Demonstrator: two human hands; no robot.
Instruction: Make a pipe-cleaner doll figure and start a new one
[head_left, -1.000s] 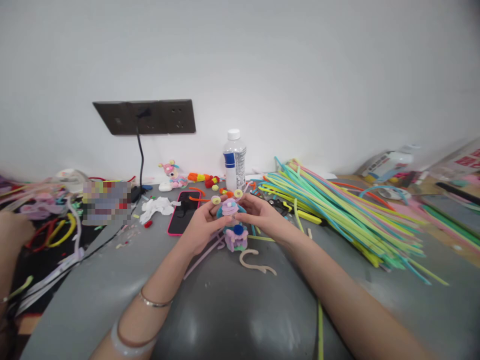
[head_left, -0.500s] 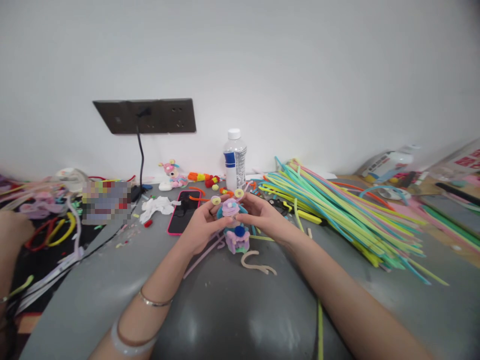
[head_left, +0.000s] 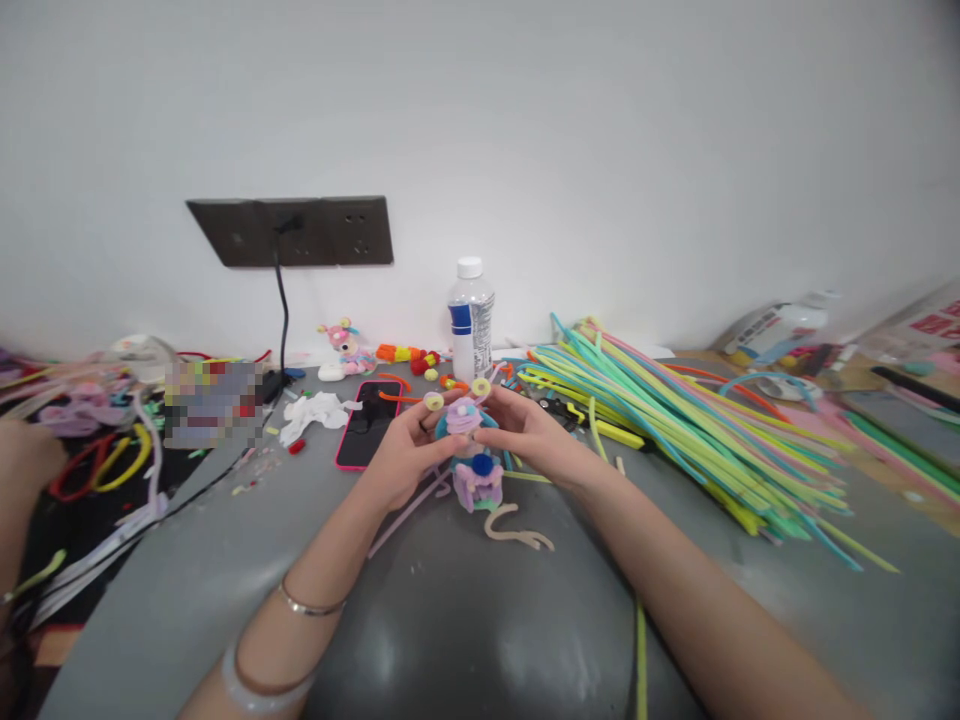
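Observation:
Between my two hands stands a pipe-cleaner doll [head_left: 478, 482] in lilac and blue, with a blue pompom on its front and two yellow round pieces on top. My left hand [head_left: 409, 448] grips its head from the left, thumb at the front. From the right, my right hand [head_left: 529, 432] closes on the same head, its thumb almost meeting the left one. The fingers behind the head are hidden. A lilac pipe cleaner [head_left: 405, 515] lies under my left hand. A bent beige pipe cleaner [head_left: 517, 535] rests on the grey table [head_left: 420, 620] beside the doll.
A large bundle of pipe cleaners [head_left: 675, 430] spreads to the right. Behind the doll stands a bottle [head_left: 471, 325]; left of it are a phone [head_left: 367, 425], crumpled tissue [head_left: 319, 415] and a small pink figure [head_left: 346, 345]. Another person's hand [head_left: 30, 465] is at far left.
The doll's lower body has shifted very slightly right and down. Both hands keep the same hold on its head.

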